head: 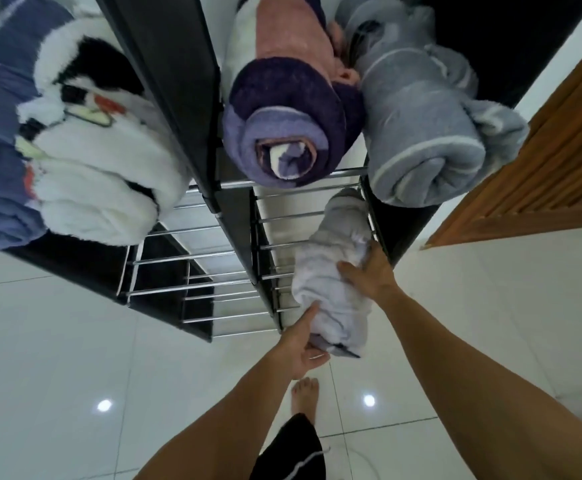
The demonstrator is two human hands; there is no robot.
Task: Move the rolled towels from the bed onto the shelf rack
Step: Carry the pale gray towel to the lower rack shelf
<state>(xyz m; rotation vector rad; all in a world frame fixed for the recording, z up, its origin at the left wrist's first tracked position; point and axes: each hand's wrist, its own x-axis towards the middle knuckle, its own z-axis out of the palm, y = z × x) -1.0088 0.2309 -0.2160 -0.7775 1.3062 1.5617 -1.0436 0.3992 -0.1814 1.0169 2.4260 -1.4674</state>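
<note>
Both hands are on a rolled white towel (331,289) at the right end of the shelf rack (192,265), on a lower tier of chrome bars. The left hand (301,344) grips the near end of the roll, thumb up along its side and fingers curled beneath. The right hand (365,271) lies on top, fingers bent over the cloth and holding it. On the top tier sit a purple-and-pink rolled towel (282,133), a grey-blue rolled towel (421,140) beside it, and a white plush blanket (102,161) further left. A bare foot (305,393) stands on the white tiled floor (57,358).
</note>
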